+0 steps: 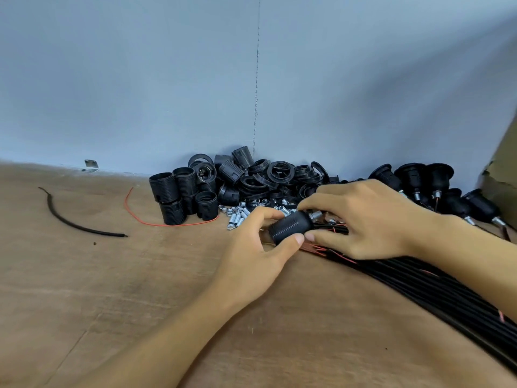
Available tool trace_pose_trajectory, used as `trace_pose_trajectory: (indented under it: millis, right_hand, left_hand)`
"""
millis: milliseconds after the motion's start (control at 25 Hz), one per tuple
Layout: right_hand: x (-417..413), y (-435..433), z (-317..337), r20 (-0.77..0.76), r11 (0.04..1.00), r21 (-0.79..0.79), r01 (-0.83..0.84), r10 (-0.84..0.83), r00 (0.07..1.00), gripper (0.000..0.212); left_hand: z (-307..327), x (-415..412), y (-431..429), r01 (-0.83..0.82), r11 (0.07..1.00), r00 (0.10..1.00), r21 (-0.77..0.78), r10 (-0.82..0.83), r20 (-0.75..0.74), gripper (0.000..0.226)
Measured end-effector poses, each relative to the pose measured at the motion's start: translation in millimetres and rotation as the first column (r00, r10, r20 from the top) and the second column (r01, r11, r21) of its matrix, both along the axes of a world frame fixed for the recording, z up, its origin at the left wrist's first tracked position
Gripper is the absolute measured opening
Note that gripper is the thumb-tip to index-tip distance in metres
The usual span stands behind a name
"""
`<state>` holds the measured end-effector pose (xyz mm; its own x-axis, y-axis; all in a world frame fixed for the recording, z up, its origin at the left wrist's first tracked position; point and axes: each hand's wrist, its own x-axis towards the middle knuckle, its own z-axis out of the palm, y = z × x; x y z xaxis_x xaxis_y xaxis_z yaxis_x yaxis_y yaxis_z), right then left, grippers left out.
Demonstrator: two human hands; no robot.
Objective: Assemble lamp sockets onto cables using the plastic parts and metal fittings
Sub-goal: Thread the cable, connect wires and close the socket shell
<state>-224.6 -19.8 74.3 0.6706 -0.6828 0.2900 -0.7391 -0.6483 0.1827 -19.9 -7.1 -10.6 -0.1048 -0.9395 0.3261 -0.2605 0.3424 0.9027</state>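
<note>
In the head view, just right of the frame's centre, both hands meet on one black threaded socket (291, 226), which lies tilted a little above the wooden bench (112, 289). The left hand (260, 242) curls its thumb and fingers round the socket's lower left end. The right hand (363, 217) pinches the upper right end between thumb and forefinger, by the metal fitting (316, 215) that sticks out there. Under the right hand a bundle of black cables (419, 281) runs toward the lower right corner, with red wire ends showing beside the socket. Behind the hands, against the blue wall (167, 79), lie a heap of threaded shells (181, 191), a heap of black rings (279, 175) and loose silver fittings (240, 214). Finished sockets (436, 177) lie at the right by a cardboard box (500, 175). At the left lie a stray black cable piece (70, 219) and a red wire (145, 219).
</note>
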Motion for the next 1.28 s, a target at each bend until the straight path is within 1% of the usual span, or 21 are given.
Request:
trace_pose_trajectory:
  millis: [80,120,200,240,320,400,440,480,560,600,680,760,840,880,920,960,1040,1080,1120,1160,1280]
  right_hand:
    - [-1.8,-5.8,-0.8,-0.031,0.999,0.035,0.036,-0.035,0.999,0.049]
    - [-0.3,-5.7,-6.7,0.008,0.993,0.098,0.070,-0.071,0.997,0.046]
    - [7.4,-5.2,-24.8,0.147,0.957,0.252,0.143,-0.184,0.972,0.035]
    - [12.3,-7.8,-33.9,0.243,0.939,0.301,0.167,-0.245,0.938,0.029]
    - [22.4,-17.9,-45.6,0.433,0.914,0.337,0.225,-0.363,0.825,0.021]
    - [29.5,-29.1,-47.7,0.541,0.887,0.333,0.321,-0.459,0.705,0.014]
    - [32.7,-34.5,-46.8,0.541,0.875,0.309,0.372,-0.484,0.688,0.017]
    - [35.2,-39.6,-46.3,0.511,0.865,0.286,0.413,-0.502,0.697,0.024]
    - [38.8,-48.7,-45.4,0.396,0.838,0.273,0.472,-0.545,0.739,0.038]
    - [39.5,-52.5,-45.4,0.345,0.825,0.284,0.489,-0.564,0.750,0.041]
    - [38.9,-57.0,-45.3,0.292,0.819,0.274,0.504,-0.571,0.767,0.035]
    - [36.4,-57.5,-44.4,0.261,0.852,0.194,0.486,-0.523,0.811,0.024]
    - [33.6,-55.3,-43.5,0.241,0.889,0.080,0.451,-0.457,0.856,0.020]
    - [31.8,-53.5,-43.7,0.274,0.899,0.033,0.437,-0.428,0.861,0.019]
    - [29.7,-51.4,-43.9,0.351,0.905,0.010,0.425,-0.401,0.846,0.019]
    - [28.3,-48.2,-44.0,0.465,0.912,0.015,0.410,-0.370,0.805,0.018]
    - [26.7,-40.6,-42.0,0.693,0.935,0.104,0.338,-0.312,0.650,0.013]
    - [26.8,-35.9,-40.6,0.771,0.948,0.174,0.266,-0.299,0.563,0.009]
    - [27.1,-30.5,-39.2,0.810,0.953,0.242,0.183,-0.303,0.502,0.007]
    - [27.2,-25.1,-37.6,0.816,0.946,0.306,0.104,-0.318,0.483,0.008]
    - [27.0,-9.2,-36.2,0.766,0.864,0.489,-0.115,-0.363,0.531,0.012]
  left_hand:
    - [-1.1,-1.4,-1.8,0.013,1.000,0.997,0.024,-0.015,0.079,0.033]
    - [-0.9,-1.9,-2.4,0.018,0.999,0.991,0.038,-0.023,0.132,0.035]
    - [0.1,-2.7,-3.5,0.021,0.999,0.973,0.035,-0.028,0.227,0.035]
    - [0.3,-3.2,-3.9,0.015,1.000,0.962,0.011,-0.018,0.274,0.034]
    - [1.0,-3.2,-4.0,0.001,0.998,0.938,-0.055,0.018,0.346,0.031]
    - [1.8,-2.4,-4.1,0.017,0.997,0.925,-0.080,0.015,0.380,0.031]
    - [1.7,-0.9,-4.5,0.034,0.997,0.924,-0.072,-0.003,0.382,0.034]
    - [1.4,0.6,-4.8,0.050,0.997,0.929,-0.061,-0.025,0.369,0.035]
    - [0.3,2.8,-6.1,0.072,0.997,0.953,-0.025,-0.061,0.297,0.036]
    - [-0.4,3.6,-6.7,0.081,0.997,0.964,-0.004,-0.077,0.256,0.035]
    - [-1.5,4.5,-7.2,0.099,0.995,0.974,0.023,-0.102,0.204,0.036]
    - [-2.4,4.5,-7.7,0.124,0.992,0.973,0.022,-0.126,0.196,0.037]
    - [-1.9,4.7,-7.6,0.134,0.991,0.969,0.018,-0.134,0.209,0.038]
    - [-2.0,4.8,-7.7,0.129,0.991,0.967,0.021,-0.130,0.217,0.040]
    - [-2.3,5.1,-8.1,0.117,0.993,0.968,0.026,-0.120,0.220,0.040]
    - [-2.6,5.3,-8.4,0.098,0.995,0.971,0.028,-0.101,0.215,0.039]
    - [-1.8,4.7,-8.8,0.050,0.998,0.983,0.026,-0.054,0.174,0.034]
    - [-1.5,3.4,-8.6,0.026,0.999,0.990,0.032,-0.031,0.140,0.032]
    - [-0.8,2.4,-8.1,0.001,0.999,0.995,0.041,-0.005,0.099,0.031]
    - [0.1,1.6,-8.1,-0.025,0.999,0.998,0.046,0.022,0.052,0.029]
    - [4.2,3.1,-7.1,-0.077,0.997,0.995,-0.009,0.076,-0.069,0.029]
